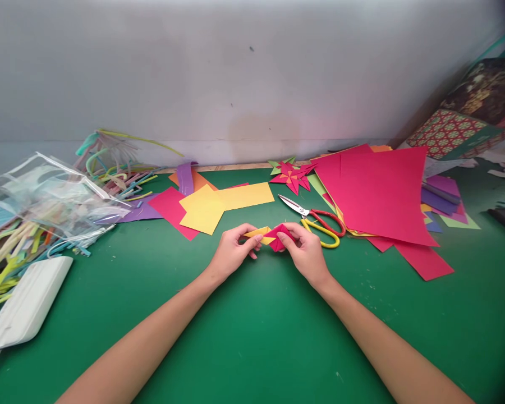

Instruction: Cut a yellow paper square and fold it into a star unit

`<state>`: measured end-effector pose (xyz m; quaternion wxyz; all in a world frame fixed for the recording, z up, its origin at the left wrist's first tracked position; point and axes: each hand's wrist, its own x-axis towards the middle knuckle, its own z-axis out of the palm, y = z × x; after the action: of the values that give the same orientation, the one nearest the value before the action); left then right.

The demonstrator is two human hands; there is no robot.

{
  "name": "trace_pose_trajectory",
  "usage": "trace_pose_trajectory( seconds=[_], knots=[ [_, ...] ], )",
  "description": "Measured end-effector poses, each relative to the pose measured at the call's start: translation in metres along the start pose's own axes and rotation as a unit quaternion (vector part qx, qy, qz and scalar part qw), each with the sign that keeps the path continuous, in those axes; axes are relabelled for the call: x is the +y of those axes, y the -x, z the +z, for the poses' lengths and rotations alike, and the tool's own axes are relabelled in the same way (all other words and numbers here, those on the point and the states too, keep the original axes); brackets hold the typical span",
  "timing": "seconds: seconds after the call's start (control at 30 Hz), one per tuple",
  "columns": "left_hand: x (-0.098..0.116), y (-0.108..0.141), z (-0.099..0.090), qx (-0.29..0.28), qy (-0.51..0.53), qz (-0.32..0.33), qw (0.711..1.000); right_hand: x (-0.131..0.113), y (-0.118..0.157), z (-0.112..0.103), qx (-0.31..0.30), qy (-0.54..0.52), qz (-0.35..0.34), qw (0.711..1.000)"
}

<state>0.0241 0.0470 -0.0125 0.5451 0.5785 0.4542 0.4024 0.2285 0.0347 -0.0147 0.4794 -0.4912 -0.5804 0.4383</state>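
Above the green table, my left hand (238, 247) pinches a folded yellow paper piece (258, 232) between thumb and fingers. My right hand (303, 247) grips a folded red paper piece (278, 242) at its right side. The two pieces meet between my hands, the yellow one against the red; how they join is partly hidden by my fingers. Just beyond my right hand lie scissors (313, 216) with red and yellow handles, blades slightly apart. Behind them is a red folded paper star (291, 175) with a yellow-orange centre.
Yellow paper squares and strips (204, 209) lie left of centre. A stack of red sheets (379, 193) is at the right, against a patterned box (446, 132). Coloured pipe cleaners (8, 264), clear plastic bags (63, 188) and a white device (29, 300) crowd the left side.
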Motion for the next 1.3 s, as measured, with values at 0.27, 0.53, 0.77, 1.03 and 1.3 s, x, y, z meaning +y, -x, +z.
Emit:
trace_pose_trajectory(
  seconds=[0.27, 0.53, 0.77, 1.03, 1.3],
  knots=[
    [0.0021, 0.0003, -0.0022, -0.041, 0.015, -0.023, 0.999, 0.0003, 0.0002, 0.0014, -0.01, -0.02, 0.016, 1.0],
    [0.0031, 0.0026, 0.001, -0.041, -0.011, -0.001, 0.999, -0.0011, -0.0003, 0.0011, -0.03, -0.043, 0.035, 0.998],
    [0.0032, 0.0011, -0.0026, -0.064, 0.002, -0.024, 0.998, -0.0007, -0.0022, 0.0006, -0.057, -0.089, 0.07, 0.992],
    [0.003, 0.0022, -0.0037, -0.079, 0.011, -0.01, 0.997, -0.0004, 0.0005, 0.0047, -0.052, -0.115, 0.069, 0.99],
    [0.0033, 0.0046, 0.0021, -0.029, -0.028, 0.043, 0.998, -0.0019, -0.0007, 0.001, -0.029, -0.057, 0.042, 0.997]
  ],
)
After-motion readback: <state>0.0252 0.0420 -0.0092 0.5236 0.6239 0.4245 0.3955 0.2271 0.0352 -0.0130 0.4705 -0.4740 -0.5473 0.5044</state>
